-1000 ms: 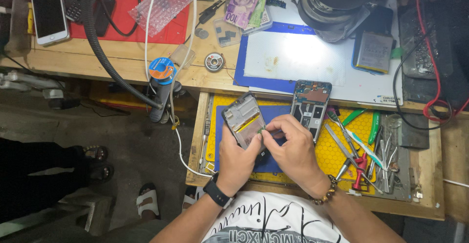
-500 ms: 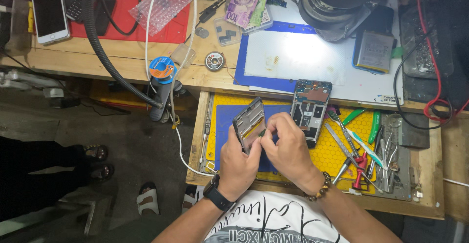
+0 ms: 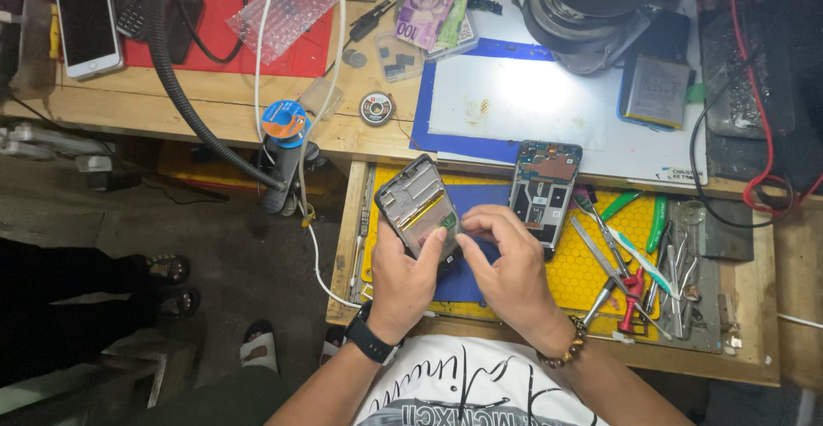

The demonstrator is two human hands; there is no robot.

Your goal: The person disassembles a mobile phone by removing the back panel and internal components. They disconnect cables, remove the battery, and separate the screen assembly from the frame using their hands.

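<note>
A: What's around the yellow mat (image 3: pixel 591 276)?
B: Opened phone body (image 3: pixel 544 190) on its top edge, tweezers and screwdrivers (image 3: pixel 621 263) at its right.
A: Further up?
B: Blue-edged mat (image 3: pixel 523 100), battery (image 3: pixel 656 92), banknote (image 3: pixel 424 16), white phone (image 3: pixel 87 25) far left.

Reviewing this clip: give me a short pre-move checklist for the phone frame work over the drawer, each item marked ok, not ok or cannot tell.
1. Frame supported: ok. The left hand grips the phone frame from below, lifted and tilted above the blue mat.
2. Working hand in place: ok. The right hand has its fingertips at the frame's lower right edge.
3. What the fingertips pinch: cannot tell. It is too small and partly covered.
4. Second opened phone out of the way: ok. It lies flat across the drawer's far edge, apart from both hands.
5. Tools within reach: ok. Tweezers and screwdrivers lie on the yellow mat right of the hands.
</note>
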